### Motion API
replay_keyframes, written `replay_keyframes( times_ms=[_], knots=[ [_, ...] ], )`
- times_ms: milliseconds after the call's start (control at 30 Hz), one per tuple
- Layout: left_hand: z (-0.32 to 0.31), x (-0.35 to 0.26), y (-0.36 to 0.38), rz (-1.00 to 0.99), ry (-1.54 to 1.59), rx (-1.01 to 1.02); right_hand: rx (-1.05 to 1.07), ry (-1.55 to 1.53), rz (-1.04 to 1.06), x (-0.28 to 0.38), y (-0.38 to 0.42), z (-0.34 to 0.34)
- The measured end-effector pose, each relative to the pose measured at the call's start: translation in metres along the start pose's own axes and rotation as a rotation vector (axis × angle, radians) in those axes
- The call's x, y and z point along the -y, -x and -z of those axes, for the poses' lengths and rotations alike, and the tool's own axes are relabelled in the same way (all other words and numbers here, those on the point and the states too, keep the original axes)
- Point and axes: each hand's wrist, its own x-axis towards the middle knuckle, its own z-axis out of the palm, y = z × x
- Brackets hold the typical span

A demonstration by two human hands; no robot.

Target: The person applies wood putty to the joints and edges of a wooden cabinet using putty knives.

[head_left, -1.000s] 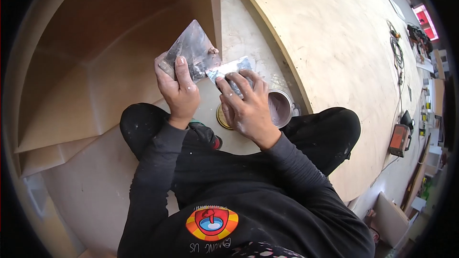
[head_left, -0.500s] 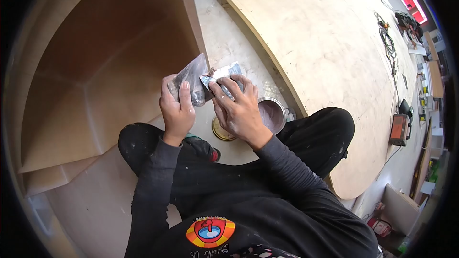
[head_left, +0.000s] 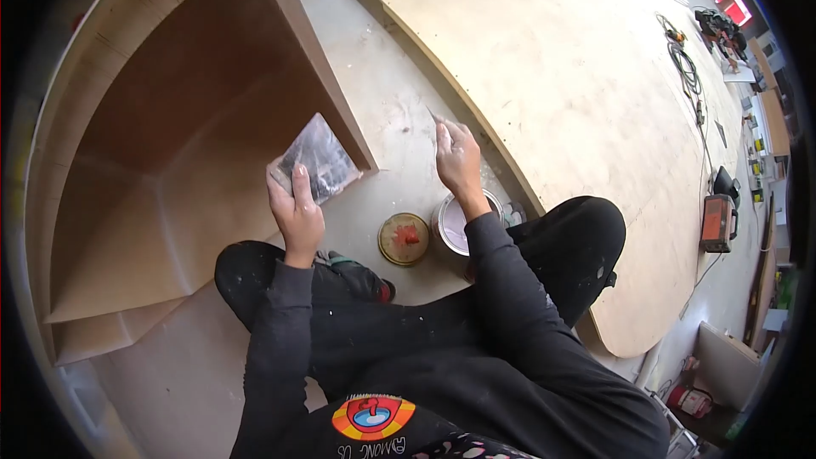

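Observation:
My left hand [head_left: 296, 208] grips a square grey putty spreader [head_left: 321, 157], its smeared flat face turned up and my thumb lying along it. Near the long wooden panel, my right hand [head_left: 459, 157] is closed on a second putty spreader [head_left: 432, 115], seen almost edge-on, so only a thin sliver shows. Both hands carry pale dust or putty. Under my right wrist stands an open can [head_left: 453, 225] of pale putty, partly covered by my sleeve. Beside it on the floor lies a round lid [head_left: 389, 253] with a red-orange blob [head_left: 410, 235] on it.
At left stands a curved open wooden box [head_left: 187, 161], its edge close to my left hand. A large wooden panel [head_left: 578, 119] fills the right side, with a cable [head_left: 682, 64] and an orange-and-black case [head_left: 718, 223] beyond. My bent knees frame the space.
My hands have separated: the left went left and down with its spreader, the right moved right. The spreader in my right hand turned from face-up to edge-on. The lid's red-orange blob came into view.

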Motion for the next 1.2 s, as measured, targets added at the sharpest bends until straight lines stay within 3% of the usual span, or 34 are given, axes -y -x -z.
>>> replay_keyframes(
  times_ms=[33, 133, 233, 300, 400, 733, 900, 1067, 1200],
  knots=[
    [-0.005, -0.001, 0.000, 0.005, -0.001, 0.000, -0.005, -0.067, 0.057, 0.007, 0.001, 0.001],
    [-0.018, -0.005, -0.004, 0.284, 0.638, -0.244, 0.013, -0.199, 0.196, 0.042, 0.019, 0.006],
    [-0.014, 0.017, -0.005, 0.318, 0.678, -0.306, 0.083, -0.224, 0.333, 0.072, 0.055, 0.003],
    [-0.020, 0.015, 0.000, 0.306, 0.663, -0.336, 0.131, -0.113, 0.571, 0.083, 0.077, 0.000],
    [-0.027, -0.003, -0.001, 0.237, 0.569, -0.420, 0.155, -0.071, 0.651, 0.090, 0.094, -0.012],
    [-0.031, -0.007, 0.013, 0.245, 0.543, -0.376, 0.164, -0.087, 0.637, 0.093, 0.093, -0.020],
    [-0.035, -0.007, 0.031, 0.094, 0.119, -0.225, 0.122, -0.037, 0.554, 0.079, 0.074, -0.018],
    [-0.036, -0.014, 0.027, 0.062, 0.190, -0.148, 0.127, -0.099, 0.468, 0.061, 0.039, -0.013],
    [-0.028, -0.002, 0.012, 0.096, 0.159, -0.036, 0.014, -0.214, 0.532, 0.076, 0.013, 0.016]
  ],
)
